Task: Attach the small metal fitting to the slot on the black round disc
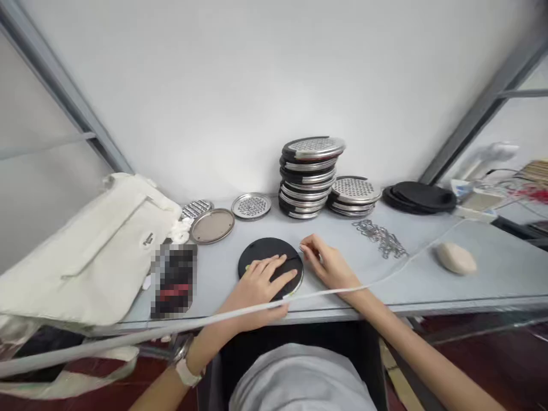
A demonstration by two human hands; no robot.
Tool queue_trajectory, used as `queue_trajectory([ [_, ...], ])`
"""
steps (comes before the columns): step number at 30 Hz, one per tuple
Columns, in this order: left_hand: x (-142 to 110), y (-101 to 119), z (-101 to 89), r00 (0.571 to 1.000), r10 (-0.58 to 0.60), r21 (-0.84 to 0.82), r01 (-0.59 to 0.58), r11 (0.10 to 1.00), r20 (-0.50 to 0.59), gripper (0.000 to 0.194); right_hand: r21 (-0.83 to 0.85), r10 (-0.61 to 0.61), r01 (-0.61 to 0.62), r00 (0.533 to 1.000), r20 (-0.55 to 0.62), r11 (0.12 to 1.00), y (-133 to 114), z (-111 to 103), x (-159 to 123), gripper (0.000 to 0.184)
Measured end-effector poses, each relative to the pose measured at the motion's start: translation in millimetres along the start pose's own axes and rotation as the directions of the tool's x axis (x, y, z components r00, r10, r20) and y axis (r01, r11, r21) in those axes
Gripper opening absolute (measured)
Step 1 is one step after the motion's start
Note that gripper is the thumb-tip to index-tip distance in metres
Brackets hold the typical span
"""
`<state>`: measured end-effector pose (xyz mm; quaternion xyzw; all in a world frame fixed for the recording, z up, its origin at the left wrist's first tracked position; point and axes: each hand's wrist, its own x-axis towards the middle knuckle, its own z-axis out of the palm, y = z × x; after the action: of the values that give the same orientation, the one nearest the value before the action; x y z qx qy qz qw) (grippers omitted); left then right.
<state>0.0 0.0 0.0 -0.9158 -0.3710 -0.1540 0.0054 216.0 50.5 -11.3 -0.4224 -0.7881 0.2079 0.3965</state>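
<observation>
Under my left hand (265, 279) lies a round black disc (261, 248) on the table. The fingers of that hand are spread flat across its top, and the thumb is by the near edge. My right hand (327, 262) is at the disc's right rim, thumb and forefinger pinched together. What sits in the pinch is too small to make out. Beyond the disc rest a round metal plate with holes (252, 206) and a plain metal round (213, 226). Right of my right hand is a loose heap of small metal clips (381, 238).
A tall stack of perforated metal discs with black edging (310, 180) stands by the wall, a lower stack (354, 194) beside it. Further right are black discs (419, 197) and a beige rounded lump (456, 258). A white bag (98, 245) fills the left. A white cord (240, 311) crosses in front.
</observation>
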Motion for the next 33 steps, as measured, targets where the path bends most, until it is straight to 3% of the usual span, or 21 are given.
queue_trajectory([
  [9, 1.5, 0.6, -1.1, 1.000, 0.004, -0.008, -0.005, 1.000, -0.024, 0.051, 0.014, -0.017, 0.017, 1.000, -0.016, 1.000, 1.9, 2.1, 3.7, 0.009],
  [16, 1.1, -0.7, 0.3, 0.999, 0.008, -0.008, -0.008, 1.000, -0.037, 0.052, -0.002, -0.119, 0.120, 0.989, 0.088, 0.993, 2.9, 3.7, 2.8, 0.019],
  [25, 1.5, 1.3, -0.9, 0.999, 0.004, -0.015, -0.005, 1.000, -0.033, 0.050, -0.047, -0.031, 0.031, 1.000, 0.001, 0.998, 12.1, 7.3, 2.0, 0.018],
  [33, 1.7, 1.2, -1.0, 0.999, 0.007, -0.003, -0.008, 1.000, -0.049, 0.053, -0.084, -0.137, 0.143, 0.987, 0.079, 0.986, 5.9, 4.4, 3.5, 0.027],
])
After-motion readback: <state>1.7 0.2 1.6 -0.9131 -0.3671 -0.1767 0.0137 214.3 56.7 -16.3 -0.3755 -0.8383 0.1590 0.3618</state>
